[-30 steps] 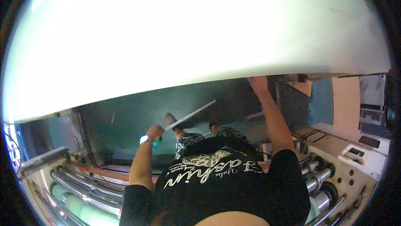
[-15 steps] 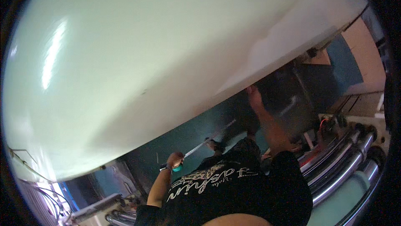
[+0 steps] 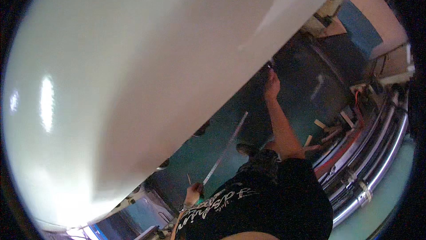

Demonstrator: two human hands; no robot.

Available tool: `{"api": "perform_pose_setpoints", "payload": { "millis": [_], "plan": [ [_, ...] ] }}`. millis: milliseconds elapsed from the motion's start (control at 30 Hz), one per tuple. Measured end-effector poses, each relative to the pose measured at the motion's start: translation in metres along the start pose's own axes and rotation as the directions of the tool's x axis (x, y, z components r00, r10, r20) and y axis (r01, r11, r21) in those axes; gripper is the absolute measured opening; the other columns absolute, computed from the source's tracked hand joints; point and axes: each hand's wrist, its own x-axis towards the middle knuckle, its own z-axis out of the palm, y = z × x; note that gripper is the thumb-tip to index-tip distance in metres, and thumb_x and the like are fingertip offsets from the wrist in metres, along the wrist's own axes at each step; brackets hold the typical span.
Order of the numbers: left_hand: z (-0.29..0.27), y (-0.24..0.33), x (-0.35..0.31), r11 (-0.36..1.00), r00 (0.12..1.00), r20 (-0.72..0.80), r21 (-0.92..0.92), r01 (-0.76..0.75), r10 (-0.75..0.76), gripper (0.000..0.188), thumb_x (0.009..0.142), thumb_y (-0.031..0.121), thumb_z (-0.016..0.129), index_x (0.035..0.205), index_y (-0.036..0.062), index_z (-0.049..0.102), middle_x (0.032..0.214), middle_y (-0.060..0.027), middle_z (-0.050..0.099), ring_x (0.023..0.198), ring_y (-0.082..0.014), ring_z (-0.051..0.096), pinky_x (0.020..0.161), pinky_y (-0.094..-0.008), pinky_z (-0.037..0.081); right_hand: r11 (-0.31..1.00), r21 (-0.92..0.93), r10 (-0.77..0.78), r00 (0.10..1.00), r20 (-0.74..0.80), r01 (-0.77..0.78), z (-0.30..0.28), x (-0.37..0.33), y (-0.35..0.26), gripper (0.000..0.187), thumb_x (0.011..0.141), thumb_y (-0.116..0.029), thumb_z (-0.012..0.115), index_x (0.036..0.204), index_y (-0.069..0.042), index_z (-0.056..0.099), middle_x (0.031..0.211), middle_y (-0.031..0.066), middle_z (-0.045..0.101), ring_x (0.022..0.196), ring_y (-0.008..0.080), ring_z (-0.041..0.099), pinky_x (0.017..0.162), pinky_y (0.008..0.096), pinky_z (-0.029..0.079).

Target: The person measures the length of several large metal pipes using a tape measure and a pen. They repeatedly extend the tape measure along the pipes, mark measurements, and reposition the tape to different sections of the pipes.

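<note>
My left hand [image 3: 193, 194] is low, close to my body, closed around a tape measure with a green case [image 3: 201, 200]. Its pale blade [image 3: 224, 150] sticks out away from me over the dark floor, its far end free in the air. My right arm reaches forward, and my right hand [image 3: 272, 84] is at the lower edge of a huge glossy white roll or sheet [image 3: 177, 62]. The fingers there are pinched together, with a small glint at their tips; what they hold is too small and dim to name.
Shiny metal rollers [image 3: 372, 182] run along my right, with a red strip [image 3: 341, 151] and several pale wooden pieces [image 3: 319, 123] beside them. Ahead right is a blue and pinkish panel [image 3: 361, 24]. My shoe [image 3: 246, 149] shows on the dark green floor [image 3: 186, 158].
The view has turned, so the white edge slopes more steeply. My right hand shows farther up along that edge, now with a glint at its fingertips. The tape blade points more steeply away.
</note>
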Motion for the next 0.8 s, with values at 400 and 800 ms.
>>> {"api": "perform_pose_setpoints", "payload": {
  "millis": [400,800],
  "plan": [
    [-0.046,0.104,0.022,0.838,0.884,-0.306,0.523,-0.155,0.354,0.009,0.079,0.013,0.055,0.078,0.0048,0.058,0.062,-0.0135,0.054,0.052,-0.0276,0.053,0.046,-0.0327,0.04,0.983,0.096,-0.178,0.946,0.271,0.157,-0.06,-0.019,-0.044,0.038,0.086,-0.035,0.049,0.073,0.001,0.048,0.065,0.0026,0.042,0.063,0.0135,0.038,0.058,0.0283,0.035],
    [-0.055,0.164,0.052,0.853,0.751,-0.434,0.399,-0.335,0.498,0.005,0.074,0.002,0.055,0.076,0.0038,0.059,0.066,-0.0119,0.055,0.056,-0.0281,0.054,0.05,-0.0327,0.042,0.874,0.293,-0.479,0.787,0.388,0.388,-0.055,0.031,-0.035,0.022,0.091,-0.017,0.04,0.106,-0.003,0.047,0.09,0.0044,0.051,0.071,0.0113,0.045,0.063,0.0252,0.039]
  ]
}}
